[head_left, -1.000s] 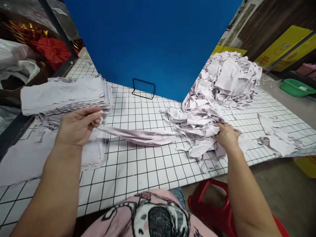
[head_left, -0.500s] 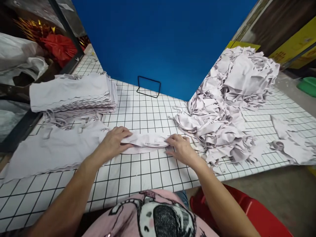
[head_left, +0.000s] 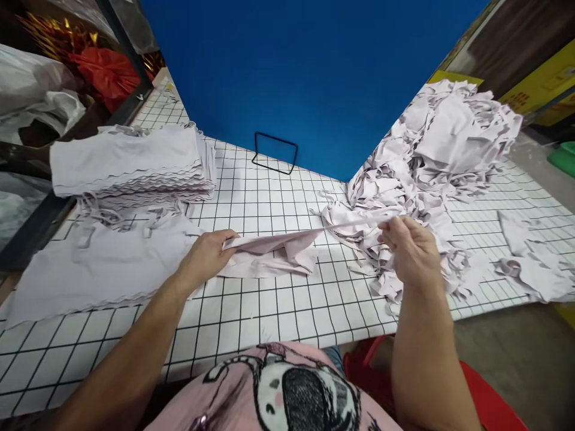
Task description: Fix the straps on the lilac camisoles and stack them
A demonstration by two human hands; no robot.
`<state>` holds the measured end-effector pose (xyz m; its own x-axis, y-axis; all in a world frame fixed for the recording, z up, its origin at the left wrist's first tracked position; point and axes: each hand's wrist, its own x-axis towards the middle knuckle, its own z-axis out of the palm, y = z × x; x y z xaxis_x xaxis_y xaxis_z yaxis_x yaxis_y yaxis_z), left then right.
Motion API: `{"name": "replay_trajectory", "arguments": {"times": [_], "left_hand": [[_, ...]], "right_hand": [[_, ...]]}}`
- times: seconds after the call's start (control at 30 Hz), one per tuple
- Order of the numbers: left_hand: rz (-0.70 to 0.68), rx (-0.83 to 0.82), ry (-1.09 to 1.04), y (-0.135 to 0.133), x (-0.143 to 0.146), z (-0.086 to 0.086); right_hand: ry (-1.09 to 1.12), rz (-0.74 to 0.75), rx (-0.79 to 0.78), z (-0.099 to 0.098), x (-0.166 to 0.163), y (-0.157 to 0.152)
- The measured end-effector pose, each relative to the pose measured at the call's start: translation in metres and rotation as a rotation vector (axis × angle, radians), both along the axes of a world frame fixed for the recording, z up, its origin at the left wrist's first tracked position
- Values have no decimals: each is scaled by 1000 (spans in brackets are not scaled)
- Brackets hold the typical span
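Across gridded table (head_left: 274,305), pale cloth (head_left: 269,244), long axis sideways, narrow end right

Right hand (head_left: 412,250) has pulled fabric strip (head_left: 278,241) rightward.

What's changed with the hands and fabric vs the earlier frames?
Right hand left the loose heap of pale fabric strips, took hold of a long, thin, pale fabric strip and moved right, stretching it. Left hand shifted right, away from the folded stack of pale fabric, and holds the strip's left end. Stack stayed put; heap looks much the same.
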<state>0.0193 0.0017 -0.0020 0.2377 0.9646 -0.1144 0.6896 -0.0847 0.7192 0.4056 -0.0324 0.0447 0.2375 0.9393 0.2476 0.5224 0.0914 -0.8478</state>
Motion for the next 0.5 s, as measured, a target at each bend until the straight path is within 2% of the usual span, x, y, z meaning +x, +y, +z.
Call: {"name": "replay_trajectory", "arguments": {"times": [0.07, 0.1, 0.17, 0.23, 0.3, 0.4, 0.5], "left_hand": [[-2, -252, -218, 0, 4, 2], [-1, -368, -354, -1, 7, 4], [31, -527, -614, -2, 13, 7], [91, -610, -824, -4, 21, 10], [152, -643, -1009, -5, 28, 11], [248, -623, -1277, -5, 37, 10], [272, -628, -1452, -5, 45, 9]], "right_hand": [[-217, -86, 50, -5, -14, 8], [-306, -71, 72, -8, -25, 11], [-357, 142, 56, -14, -54, 11], [-244, 485, -54, -20, -85, 5], [-61, 689, -173, -27, -111, -2], [157, 724, -310, -37, -131, -8], [305, 760, -438, -44, -132, -6]]}}
